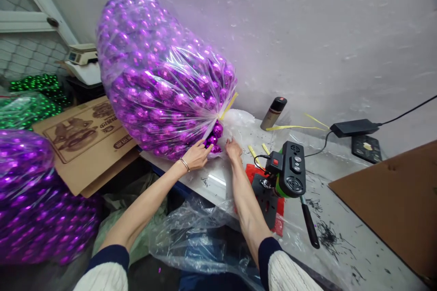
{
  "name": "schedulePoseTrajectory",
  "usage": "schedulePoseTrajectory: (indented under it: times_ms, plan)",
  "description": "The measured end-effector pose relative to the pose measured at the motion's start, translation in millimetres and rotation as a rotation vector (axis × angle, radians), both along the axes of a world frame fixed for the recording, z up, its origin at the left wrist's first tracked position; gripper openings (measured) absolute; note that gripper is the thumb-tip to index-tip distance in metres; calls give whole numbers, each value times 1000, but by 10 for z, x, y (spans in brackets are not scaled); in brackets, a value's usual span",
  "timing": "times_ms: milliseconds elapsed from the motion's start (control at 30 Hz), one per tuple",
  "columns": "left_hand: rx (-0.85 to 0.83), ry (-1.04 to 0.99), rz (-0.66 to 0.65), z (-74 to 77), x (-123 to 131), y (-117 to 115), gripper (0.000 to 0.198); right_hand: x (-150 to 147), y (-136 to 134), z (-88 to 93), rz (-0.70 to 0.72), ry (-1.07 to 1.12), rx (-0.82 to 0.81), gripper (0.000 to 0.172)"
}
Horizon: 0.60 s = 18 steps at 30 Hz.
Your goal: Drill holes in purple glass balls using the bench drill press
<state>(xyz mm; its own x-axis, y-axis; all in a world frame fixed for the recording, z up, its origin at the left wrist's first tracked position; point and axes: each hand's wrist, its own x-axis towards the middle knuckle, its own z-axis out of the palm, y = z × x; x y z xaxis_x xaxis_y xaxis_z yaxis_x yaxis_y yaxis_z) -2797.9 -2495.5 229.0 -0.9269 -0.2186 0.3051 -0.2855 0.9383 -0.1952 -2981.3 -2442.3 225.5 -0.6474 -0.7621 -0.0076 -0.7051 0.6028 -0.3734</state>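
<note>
A large clear plastic bag (153,68) full of shiny purple faceted balls leans against the wall. Its neck is gathered by a yellow tie (228,107). Several loose-looking purple balls (215,136) show just below the tie. My left hand (196,155), with a bracelet at the wrist, reaches to these balls, some fingers stretched out and touching them or the plastic around them. To their right, my right hand (234,149) has its fingers curled at the edge of whitish plastic film (239,122). What lies between those fingers is hidden.
A black device with a handle (292,170) stands right on the white table (213,184). Behind are a spray can (273,113) and a power adapter (355,128). Cardboard (392,204) lies right. Left are a carton (85,141), another purple-ball bag (34,200) and green balls (37,84).
</note>
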Motion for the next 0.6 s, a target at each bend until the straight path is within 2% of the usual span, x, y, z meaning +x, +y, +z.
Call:
schedulePoseTrajectory:
  times_ms: [133, 200, 267, 300, 367, 433, 533, 567, 600]
  plan:
    - [32, 143, -19, -106, 101, 111, 64, 164, 109, -58, -21, -52, -84, 53]
    - [15, 311, -30, -171, 216, 152, 61, 206, 191, -69, -9, -60, -128, 47]
    - [-37, 571, 43, -218, 381, 140, 56, 217, 237, -52, -33, -74, -281, 49]
    - [-63, 732, 130, -229, 479, 106, 54, 215, 231, -34, -65, -90, -406, 50]
    - [-59, 1061, 384, -230, 690, -22, 52, 206, 152, 11, -152, -125, -688, 50]
    - [63, 1327, 684, -234, 887, -210, 56, 196, -9, 56, -224, -164, -859, 61]
    - [442, 1565, 1045, -348, 1063, -498, 67, 182, -308, 98, -289, -322, -865, 89]
    - [572, 1609, 1097, -424, 1075, -570, 68, 174, -397, 103, -284, -385, -858, 90]
    - [658, 1621, 1092, -513, 1064, -625, 70, 163, -475, 106, -266, -432, -865, 89]
